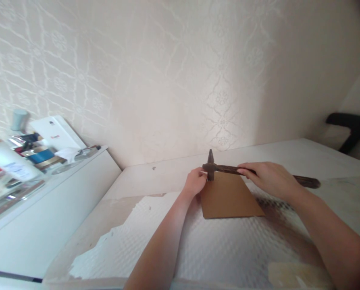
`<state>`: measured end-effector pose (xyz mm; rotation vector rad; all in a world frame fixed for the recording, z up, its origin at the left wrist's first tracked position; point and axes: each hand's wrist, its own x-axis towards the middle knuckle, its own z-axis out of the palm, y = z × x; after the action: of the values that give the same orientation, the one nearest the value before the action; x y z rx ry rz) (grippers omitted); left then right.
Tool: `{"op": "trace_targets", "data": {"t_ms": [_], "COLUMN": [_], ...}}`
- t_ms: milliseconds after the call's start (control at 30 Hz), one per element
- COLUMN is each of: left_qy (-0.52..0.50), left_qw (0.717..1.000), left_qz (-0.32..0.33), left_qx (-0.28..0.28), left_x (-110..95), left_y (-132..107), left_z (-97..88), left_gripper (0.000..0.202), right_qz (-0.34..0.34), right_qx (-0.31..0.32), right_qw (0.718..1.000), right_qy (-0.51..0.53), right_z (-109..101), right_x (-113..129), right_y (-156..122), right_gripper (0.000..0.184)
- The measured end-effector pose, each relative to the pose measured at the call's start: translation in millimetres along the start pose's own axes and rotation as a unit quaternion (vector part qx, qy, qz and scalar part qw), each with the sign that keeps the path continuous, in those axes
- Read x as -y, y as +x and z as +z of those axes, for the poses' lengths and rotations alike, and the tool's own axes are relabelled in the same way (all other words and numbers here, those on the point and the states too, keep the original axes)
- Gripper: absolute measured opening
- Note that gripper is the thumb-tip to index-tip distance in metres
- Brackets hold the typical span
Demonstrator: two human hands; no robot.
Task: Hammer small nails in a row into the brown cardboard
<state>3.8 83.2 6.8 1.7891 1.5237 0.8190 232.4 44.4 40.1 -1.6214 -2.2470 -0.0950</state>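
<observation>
Hammer [226,168]: head at the far-left corner of the brown board [232,199], handle running right. Right hand [266,177] clasped mid-handle, head out to its left. Left hand [195,182] nearer the head, by board edge; can't tell if pinching anything.

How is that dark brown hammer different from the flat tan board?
The dark brown hammer has a long, narrow handle; the flat tan board is broad. The hammer is darker than the board. The right hand grips the hammer, not the board. Both are brownish.
</observation>
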Motion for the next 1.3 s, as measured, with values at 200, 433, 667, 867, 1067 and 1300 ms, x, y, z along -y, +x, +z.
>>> {"op": "trace_targets", "data": {"t_ms": [200,433,667,867,1067,1300], "left_qy": [-0.01,-0.01,-0.018,-0.018,-0.02,-0.017], "left_qw": [1.0,1.0,1.0,1.0,1.0,1.0], "left_qz": [-0.013,-0.005,-0.004,0.0,-0.007,-0.005], "left_qx": [-0.001,-0.003,0.0,-0.005,-0.004,-0.004], "left_x": [1.4,2.9,5.0,2.1,1.0,1.0], "left_y": [0.9,1.9,2.8,1.0,0.6,0.3], "left_z": [0.2,0.3,1.3,0.4,-0.2,-0.1], "left_gripper": [0.027,0.029,0.03,0.028,0.027,0.027], "right_qz": [0.007,0.005,0.008,0.01,0.018,0.016], "right_qx": [-0.011,-0.023,-0.014,-0.013,-0.003,-0.011], "right_qw": [1.0,0.999,0.999,0.999,0.999,0.998], "right_qy": [0.018,0.031,0.043,0.042,0.044,0.054], "right_z": [1.8,4.5,6.1,6.7,6.9,7.9], "right_x": [-1.1,-2.5,-4.6,-4.7,-5.6,-6.8], "right_y": [0.2,0.0,0.2,0.8,1.3,1.7], "right_gripper": [0.039,0.039,0.039,0.037,0.038,0.038]}}
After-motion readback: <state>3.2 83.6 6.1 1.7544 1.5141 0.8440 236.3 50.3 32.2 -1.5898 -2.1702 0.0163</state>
